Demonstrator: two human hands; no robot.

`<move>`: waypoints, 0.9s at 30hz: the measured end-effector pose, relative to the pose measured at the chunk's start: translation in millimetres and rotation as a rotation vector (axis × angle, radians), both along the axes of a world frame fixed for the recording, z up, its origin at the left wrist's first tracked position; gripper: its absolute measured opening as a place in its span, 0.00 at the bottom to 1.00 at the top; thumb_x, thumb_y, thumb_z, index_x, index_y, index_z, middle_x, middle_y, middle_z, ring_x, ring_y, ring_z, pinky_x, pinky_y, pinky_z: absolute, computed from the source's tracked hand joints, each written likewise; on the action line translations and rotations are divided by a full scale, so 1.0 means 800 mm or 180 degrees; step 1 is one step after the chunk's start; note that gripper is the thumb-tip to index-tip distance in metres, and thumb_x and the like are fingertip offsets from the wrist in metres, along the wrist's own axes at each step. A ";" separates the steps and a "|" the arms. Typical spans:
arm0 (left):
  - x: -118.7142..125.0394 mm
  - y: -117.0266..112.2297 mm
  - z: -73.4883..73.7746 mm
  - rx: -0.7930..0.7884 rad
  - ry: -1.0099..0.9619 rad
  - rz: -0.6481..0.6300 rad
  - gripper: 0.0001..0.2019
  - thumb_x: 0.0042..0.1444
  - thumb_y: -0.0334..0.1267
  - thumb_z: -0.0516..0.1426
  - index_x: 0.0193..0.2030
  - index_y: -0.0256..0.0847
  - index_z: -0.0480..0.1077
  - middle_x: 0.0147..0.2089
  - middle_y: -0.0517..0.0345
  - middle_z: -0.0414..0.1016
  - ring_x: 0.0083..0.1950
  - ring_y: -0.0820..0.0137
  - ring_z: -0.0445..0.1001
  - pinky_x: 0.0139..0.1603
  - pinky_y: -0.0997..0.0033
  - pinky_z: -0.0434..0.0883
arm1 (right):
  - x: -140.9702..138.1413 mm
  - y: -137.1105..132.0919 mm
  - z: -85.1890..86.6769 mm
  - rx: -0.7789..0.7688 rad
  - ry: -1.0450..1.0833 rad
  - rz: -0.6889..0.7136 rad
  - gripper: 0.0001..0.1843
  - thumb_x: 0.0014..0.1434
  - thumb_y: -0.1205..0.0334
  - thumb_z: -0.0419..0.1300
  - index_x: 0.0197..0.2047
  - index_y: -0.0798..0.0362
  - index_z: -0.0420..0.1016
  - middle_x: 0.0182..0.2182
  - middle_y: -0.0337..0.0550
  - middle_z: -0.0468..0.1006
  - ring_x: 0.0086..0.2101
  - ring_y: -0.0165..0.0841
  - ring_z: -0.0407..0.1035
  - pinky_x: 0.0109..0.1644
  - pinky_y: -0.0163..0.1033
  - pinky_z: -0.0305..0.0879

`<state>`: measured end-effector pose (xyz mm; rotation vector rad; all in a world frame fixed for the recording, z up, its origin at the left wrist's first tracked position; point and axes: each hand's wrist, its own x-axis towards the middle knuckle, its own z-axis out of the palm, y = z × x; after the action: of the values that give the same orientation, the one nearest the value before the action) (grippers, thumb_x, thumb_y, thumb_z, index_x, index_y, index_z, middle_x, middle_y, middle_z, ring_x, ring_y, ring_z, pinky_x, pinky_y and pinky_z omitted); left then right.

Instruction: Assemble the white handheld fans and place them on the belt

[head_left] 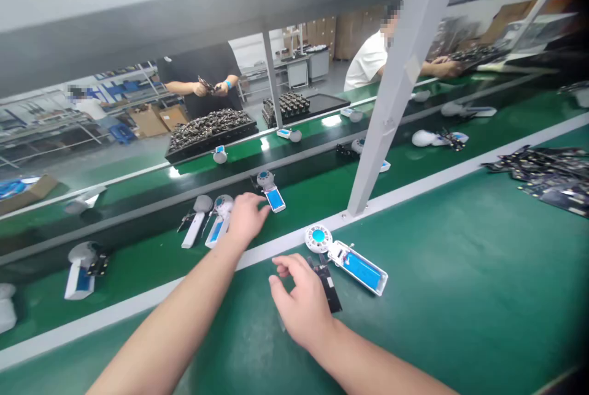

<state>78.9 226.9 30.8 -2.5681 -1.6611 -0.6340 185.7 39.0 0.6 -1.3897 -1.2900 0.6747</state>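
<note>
"How do the person's arms look?"

"The left forearm (170,315) and right forearm (363,361) are bare, right down to the picture's bottom edge."

"And the hands?"

"The left hand (246,220) and right hand (301,303) are bare too."

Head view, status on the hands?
Left hand empty, beside white device on green belt. Right hand at black circuit board. Blue-panelled unit beside it.

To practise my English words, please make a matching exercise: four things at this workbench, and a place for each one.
Things:
1. Left hand
2. Right hand
3. White unit with blue panel
4. Pile of dark circuit boards

Places:
A. Far right on the green mat
B. Reaching over the green conveyor belt
C. Curled beside a dark circuit board
D. Lying near the white edge strip

Pairs: 1-B, 2-C, 3-D, 4-A
</note>
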 end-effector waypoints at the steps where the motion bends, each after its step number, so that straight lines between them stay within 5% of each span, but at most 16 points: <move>1: 0.017 0.001 -0.012 -0.0070 0.0060 -0.0162 0.10 0.57 0.41 0.60 0.43 0.40 0.76 0.48 0.54 0.76 0.50 0.63 0.72 0.56 0.63 0.68 | 0.001 0.002 -0.001 0.0018 0.0005 -0.0040 0.14 0.55 0.70 0.57 0.44 0.52 0.74 0.36 0.43 0.75 0.37 0.36 0.71 0.44 0.41 0.68; 4: 0.042 -0.002 -0.039 -0.0219 0.0153 -0.0297 0.08 0.60 0.40 0.58 0.40 0.36 0.73 0.44 0.55 0.75 0.47 0.66 0.72 0.51 0.60 0.69 | 0.006 0.009 -0.007 0.0010 0.0058 -0.0135 0.12 0.55 0.70 0.57 0.43 0.52 0.74 0.36 0.43 0.74 0.36 0.35 0.71 0.43 0.41 0.68; 8: 0.015 -0.032 -0.038 -0.0354 0.0154 -0.0308 0.05 0.61 0.34 0.56 0.35 0.36 0.71 0.37 0.52 0.74 0.43 0.64 0.70 0.47 0.60 0.69 | 0.011 0.016 -0.014 -0.0087 0.0279 -0.0256 0.11 0.56 0.67 0.57 0.43 0.53 0.75 0.35 0.43 0.75 0.35 0.35 0.71 0.43 0.41 0.68; 14: -0.042 -0.176 -0.010 -0.0734 0.0305 -0.0709 0.05 0.62 0.31 0.51 0.36 0.40 0.67 0.36 0.53 0.71 0.41 0.63 0.67 0.43 0.62 0.66 | 0.010 0.028 -0.025 -0.0702 0.0447 -0.0186 0.14 0.57 0.65 0.55 0.45 0.54 0.77 0.38 0.45 0.78 0.38 0.37 0.72 0.47 0.43 0.68; 19: -0.049 -0.268 -0.020 -0.0808 0.0463 -0.0896 0.10 0.61 0.26 0.46 0.35 0.39 0.66 0.36 0.52 0.69 0.39 0.62 0.64 0.39 0.60 0.65 | 0.010 0.029 -0.028 -0.1112 0.0381 -0.0058 0.16 0.55 0.63 0.58 0.46 0.54 0.78 0.38 0.44 0.80 0.36 0.37 0.74 0.47 0.43 0.69; 24: -0.063 -0.278 -0.018 -0.1053 0.0379 -0.1253 0.07 0.62 0.32 0.50 0.35 0.41 0.68 0.34 0.53 0.71 0.38 0.63 0.67 0.39 0.62 0.68 | 0.011 0.022 -0.030 -0.0785 0.0389 0.0204 0.07 0.55 0.64 0.59 0.35 0.52 0.79 0.32 0.41 0.78 0.33 0.35 0.73 0.42 0.41 0.70; 27: -0.085 -0.246 -0.008 -0.0927 0.0086 -0.0693 0.08 0.63 0.41 0.53 0.42 0.42 0.70 0.41 0.52 0.74 0.43 0.62 0.70 0.45 0.60 0.70 | 0.011 0.021 -0.031 -0.0587 0.0502 0.0425 0.07 0.55 0.66 0.60 0.35 0.52 0.79 0.33 0.41 0.77 0.33 0.33 0.73 0.41 0.39 0.70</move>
<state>10.9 30.3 24.1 -2.9750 -1.5840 -0.3846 194.2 55.9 -24.4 -1.3751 -1.2263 0.9957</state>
